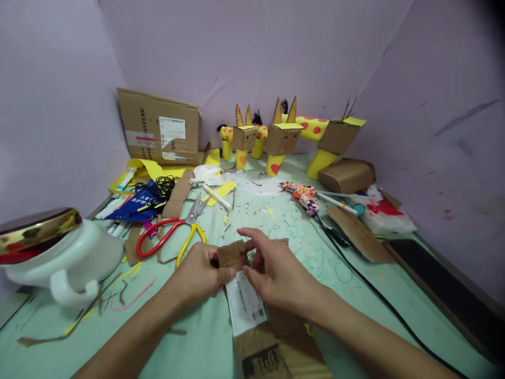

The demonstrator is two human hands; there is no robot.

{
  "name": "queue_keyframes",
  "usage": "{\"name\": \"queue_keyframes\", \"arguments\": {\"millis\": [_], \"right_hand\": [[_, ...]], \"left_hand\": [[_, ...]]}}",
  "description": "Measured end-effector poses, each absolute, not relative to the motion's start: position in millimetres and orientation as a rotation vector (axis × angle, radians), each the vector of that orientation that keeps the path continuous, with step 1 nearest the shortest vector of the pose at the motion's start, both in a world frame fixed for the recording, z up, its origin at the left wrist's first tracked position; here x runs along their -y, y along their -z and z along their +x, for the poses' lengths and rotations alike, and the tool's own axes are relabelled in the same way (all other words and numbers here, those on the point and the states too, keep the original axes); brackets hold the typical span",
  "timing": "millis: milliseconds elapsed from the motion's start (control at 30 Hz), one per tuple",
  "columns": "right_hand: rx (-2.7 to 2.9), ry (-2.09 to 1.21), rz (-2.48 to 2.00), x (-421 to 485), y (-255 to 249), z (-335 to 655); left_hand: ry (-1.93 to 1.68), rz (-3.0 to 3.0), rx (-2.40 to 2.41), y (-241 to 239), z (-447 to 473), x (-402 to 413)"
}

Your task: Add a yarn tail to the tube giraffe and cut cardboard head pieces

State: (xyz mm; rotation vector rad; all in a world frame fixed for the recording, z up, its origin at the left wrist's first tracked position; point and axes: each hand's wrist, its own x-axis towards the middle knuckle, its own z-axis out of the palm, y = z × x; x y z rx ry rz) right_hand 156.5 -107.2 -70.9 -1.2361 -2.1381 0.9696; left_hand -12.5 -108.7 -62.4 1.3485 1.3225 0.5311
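Both my hands meet at the table's middle over a long cardboard strip (262, 342) with a white shipping label. My left hand (199, 273) pinches the folded brown end of the cardboard (232, 255) from the left, thumb on top. On the right side of that same folded end, my right hand (276, 273) grips it with fingers curled and the index finger reaching over its top. The strip runs from the hands toward me along the green table (355, 295).
Red-and-yellow scissors (173, 234) lie just left of the hands. A white pot with a gold lid (59, 252) stands far left. Cardboard giraffe figures (282, 139) and a cardboard box (160, 126) line the back. A patterned glue gun (303, 196), black cable (374, 295) and dark tablet (445, 289) lie right.
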Motion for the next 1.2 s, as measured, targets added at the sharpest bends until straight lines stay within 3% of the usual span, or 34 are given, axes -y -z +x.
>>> {"name": "queue_keyframes", "arguments": {"millis": [100, 600, 1200], "right_hand": [[2.33, -0.838, -1.24, 101, 66, 153], [2.565, -0.931, -1.168, 94, 63, 156], [2.778, -0.393, -1.377, 115, 66, 135]], "left_hand": [[-0.452, 1.438, -1.275, 66, -13, 107], [-0.259, 1.785, -1.273, 63, -14, 104], [-0.361, 1.87, -1.412, 71, -6, 118]]}}
